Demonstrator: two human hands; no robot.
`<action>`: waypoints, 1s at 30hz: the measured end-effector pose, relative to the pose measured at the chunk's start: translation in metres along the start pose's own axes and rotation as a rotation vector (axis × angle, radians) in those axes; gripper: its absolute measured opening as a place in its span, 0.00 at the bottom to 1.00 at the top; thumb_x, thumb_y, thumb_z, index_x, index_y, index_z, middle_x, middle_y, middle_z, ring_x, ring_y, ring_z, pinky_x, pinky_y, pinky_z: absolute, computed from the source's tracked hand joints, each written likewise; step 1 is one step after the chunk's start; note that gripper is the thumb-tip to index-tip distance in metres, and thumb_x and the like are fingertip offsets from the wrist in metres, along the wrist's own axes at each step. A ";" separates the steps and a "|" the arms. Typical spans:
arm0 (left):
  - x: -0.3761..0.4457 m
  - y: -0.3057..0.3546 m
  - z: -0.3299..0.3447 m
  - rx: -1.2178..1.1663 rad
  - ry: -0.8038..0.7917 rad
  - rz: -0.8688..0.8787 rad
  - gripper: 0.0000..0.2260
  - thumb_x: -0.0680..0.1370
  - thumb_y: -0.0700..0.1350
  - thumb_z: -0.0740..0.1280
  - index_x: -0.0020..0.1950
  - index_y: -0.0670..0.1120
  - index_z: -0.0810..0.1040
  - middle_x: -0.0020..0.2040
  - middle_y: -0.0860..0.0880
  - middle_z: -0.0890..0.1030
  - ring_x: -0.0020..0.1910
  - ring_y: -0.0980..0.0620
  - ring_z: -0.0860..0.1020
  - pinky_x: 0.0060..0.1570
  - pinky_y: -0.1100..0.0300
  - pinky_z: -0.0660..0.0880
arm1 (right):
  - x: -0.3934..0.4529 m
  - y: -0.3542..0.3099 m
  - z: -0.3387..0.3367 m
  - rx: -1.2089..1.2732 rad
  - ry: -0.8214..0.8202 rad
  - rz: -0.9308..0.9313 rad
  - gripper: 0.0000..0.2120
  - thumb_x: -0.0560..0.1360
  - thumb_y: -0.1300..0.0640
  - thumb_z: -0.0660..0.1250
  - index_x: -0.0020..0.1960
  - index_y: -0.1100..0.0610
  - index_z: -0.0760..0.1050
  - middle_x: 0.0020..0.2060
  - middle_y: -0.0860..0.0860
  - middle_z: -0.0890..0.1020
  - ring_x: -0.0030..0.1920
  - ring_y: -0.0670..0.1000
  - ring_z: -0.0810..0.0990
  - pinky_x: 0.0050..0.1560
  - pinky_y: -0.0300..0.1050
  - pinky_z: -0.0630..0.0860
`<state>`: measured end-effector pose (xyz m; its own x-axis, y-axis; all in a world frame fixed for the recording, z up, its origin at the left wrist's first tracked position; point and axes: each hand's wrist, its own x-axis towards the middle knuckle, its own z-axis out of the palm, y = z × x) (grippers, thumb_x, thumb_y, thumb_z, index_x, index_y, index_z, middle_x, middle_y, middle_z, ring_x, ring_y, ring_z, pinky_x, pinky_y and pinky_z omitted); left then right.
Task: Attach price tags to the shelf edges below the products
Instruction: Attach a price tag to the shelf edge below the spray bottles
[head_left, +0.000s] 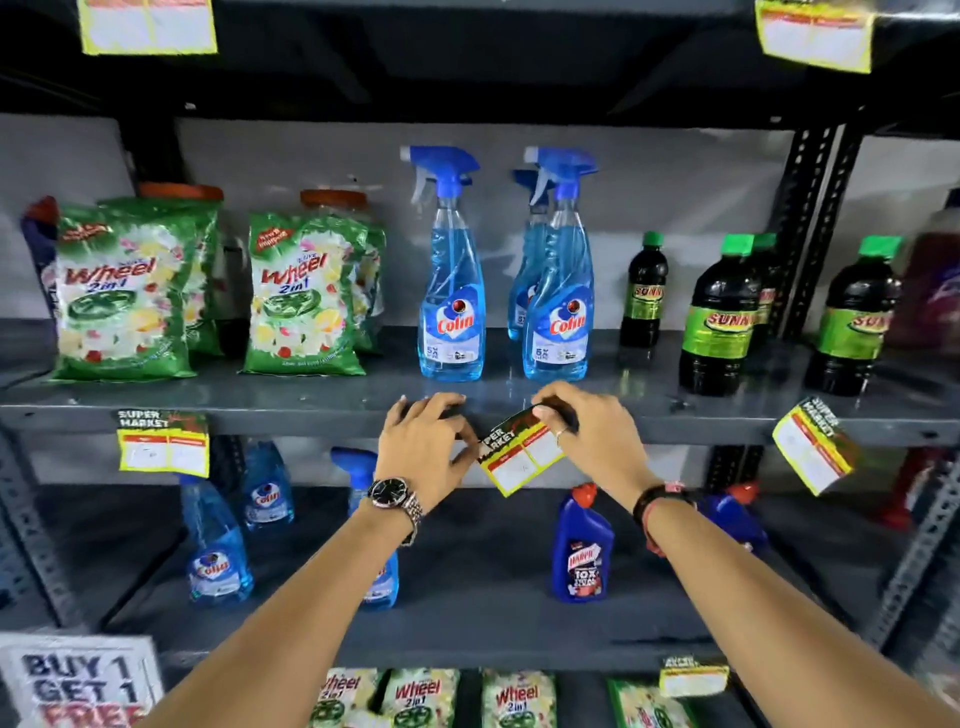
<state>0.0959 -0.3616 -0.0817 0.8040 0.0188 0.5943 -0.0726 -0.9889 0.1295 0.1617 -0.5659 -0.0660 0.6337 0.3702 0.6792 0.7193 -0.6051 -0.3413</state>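
Observation:
A yellow-bordered price tag (519, 453) hangs tilted at the grey shelf edge (311, 418), just below two blue Colin spray bottles (451, 291). My right hand (587, 431) pinches the tag's top right corner against the edge. At the tag's left side my left hand (423, 441) has its fingertips resting on the shelf lip. Another tag (163, 441) hangs straight under the green Wheel detergent bags (124, 291). A third tag (813, 444) hangs crooked under the dark Sunny bottles (719, 317).
The shelf below holds more Colin sprays (218, 545) and blue Harpic bottles (582, 545). Two tags (148, 26) hang from the top shelf. A "Buy 1 Get 1 Free" sign (78, 680) stands at the lower left. Perforated uprights (815, 218) frame the right side.

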 end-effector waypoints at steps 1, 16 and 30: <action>0.000 -0.001 0.000 -0.001 -0.007 0.010 0.06 0.73 0.54 0.66 0.44 0.54 0.80 0.65 0.56 0.73 0.61 0.51 0.73 0.69 0.49 0.58 | -0.001 0.001 0.002 -0.007 0.037 -0.008 0.05 0.76 0.53 0.66 0.51 0.49 0.77 0.42 0.49 0.86 0.43 0.55 0.82 0.39 0.46 0.74; 0.009 -0.013 -0.016 -0.090 -0.046 0.067 0.09 0.72 0.60 0.66 0.40 0.56 0.77 0.62 0.65 0.75 0.47 0.55 0.79 0.49 0.59 0.71 | -0.006 0.005 -0.002 0.114 -0.043 0.035 0.05 0.69 0.58 0.67 0.38 0.48 0.74 0.50 0.43 0.86 0.53 0.43 0.82 0.52 0.48 0.80; 0.027 -0.013 -0.026 -0.123 -0.023 0.001 0.10 0.71 0.60 0.66 0.41 0.54 0.79 0.49 0.60 0.82 0.46 0.57 0.79 0.39 0.59 0.75 | -0.004 -0.009 0.002 0.082 0.071 0.147 0.05 0.69 0.58 0.69 0.37 0.50 0.76 0.45 0.40 0.86 0.46 0.40 0.82 0.48 0.42 0.79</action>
<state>0.1032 -0.3448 -0.0470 0.8171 0.0134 0.5763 -0.1439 -0.9633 0.2264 0.1530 -0.5611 -0.0670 0.7141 0.2292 0.6615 0.6429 -0.5886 -0.4901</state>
